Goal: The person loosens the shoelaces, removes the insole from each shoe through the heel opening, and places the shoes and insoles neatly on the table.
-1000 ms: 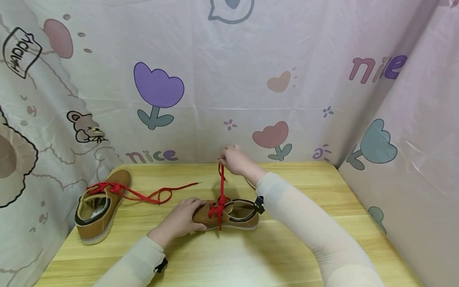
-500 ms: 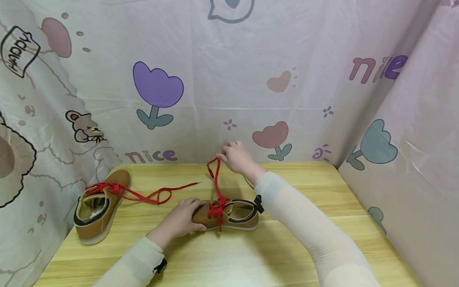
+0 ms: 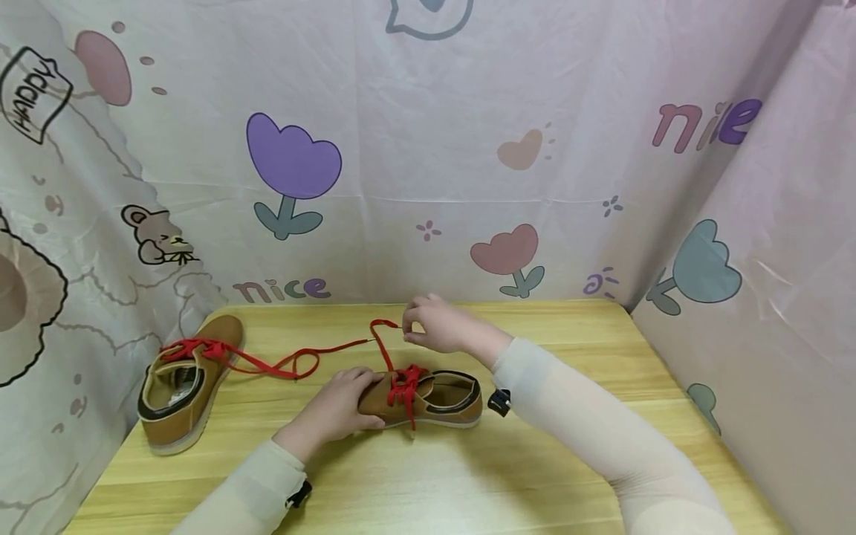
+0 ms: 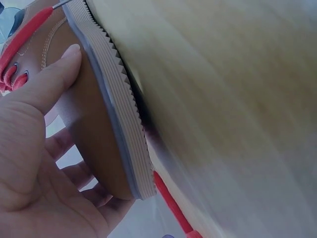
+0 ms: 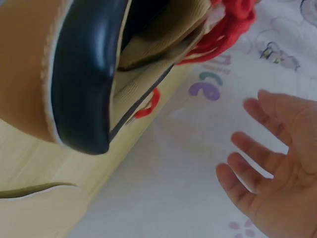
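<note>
Curtained booth: printed cloth [image 3: 414,134] behind and beside wood-grain table [image 3: 669,371].

held shoe [image 3: 432,410] pt hidden, R sleeve [image 3: 595,423] cropped

A brown shoe [image 3: 428,410] showed a smooth, matt leather-look upper [image 4: 91,124] above a ribbed, rubber-like sole [image 4: 121,104], its black collar [image 5: 89,74] glossy; soft red fabric laces [image 3: 404,385] bore metallic tips [image 4: 60,3], the surface [image 3: 568,453] wore pale wood grain, and the cloth-like curtain [image 3: 414,148] looked lightly creased.
</note>
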The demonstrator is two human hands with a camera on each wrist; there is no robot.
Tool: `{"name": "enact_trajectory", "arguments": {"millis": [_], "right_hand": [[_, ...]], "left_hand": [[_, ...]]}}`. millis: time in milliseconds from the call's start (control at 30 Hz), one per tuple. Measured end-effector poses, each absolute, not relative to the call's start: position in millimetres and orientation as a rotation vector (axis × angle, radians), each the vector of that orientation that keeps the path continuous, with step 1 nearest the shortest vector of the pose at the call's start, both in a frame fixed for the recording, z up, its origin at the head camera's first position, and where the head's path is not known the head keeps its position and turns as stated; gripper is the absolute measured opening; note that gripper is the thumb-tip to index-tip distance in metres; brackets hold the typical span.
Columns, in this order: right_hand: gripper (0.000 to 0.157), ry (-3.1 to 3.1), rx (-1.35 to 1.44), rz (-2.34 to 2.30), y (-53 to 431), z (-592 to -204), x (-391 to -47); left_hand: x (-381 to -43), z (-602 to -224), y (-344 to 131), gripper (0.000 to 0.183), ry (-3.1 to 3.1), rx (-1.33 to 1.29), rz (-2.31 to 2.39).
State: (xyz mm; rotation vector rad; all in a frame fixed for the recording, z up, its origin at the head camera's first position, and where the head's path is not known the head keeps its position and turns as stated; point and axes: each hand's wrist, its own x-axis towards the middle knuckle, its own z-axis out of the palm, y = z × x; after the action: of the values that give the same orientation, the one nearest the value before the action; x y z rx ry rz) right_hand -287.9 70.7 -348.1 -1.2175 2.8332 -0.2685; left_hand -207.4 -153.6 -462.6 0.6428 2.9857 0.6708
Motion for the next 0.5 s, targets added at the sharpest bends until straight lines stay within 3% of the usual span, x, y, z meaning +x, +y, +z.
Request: {"name": "enact_trajectory", "arguments": {"millis": [500], "right_hand": [[0.004,2.601,-1.447,-0.173,70.6,-344.2,-247.2]], "left_hand": [[-207.1,-461.8,-153.6,0.075,2.983,0.646,0.673]]}}
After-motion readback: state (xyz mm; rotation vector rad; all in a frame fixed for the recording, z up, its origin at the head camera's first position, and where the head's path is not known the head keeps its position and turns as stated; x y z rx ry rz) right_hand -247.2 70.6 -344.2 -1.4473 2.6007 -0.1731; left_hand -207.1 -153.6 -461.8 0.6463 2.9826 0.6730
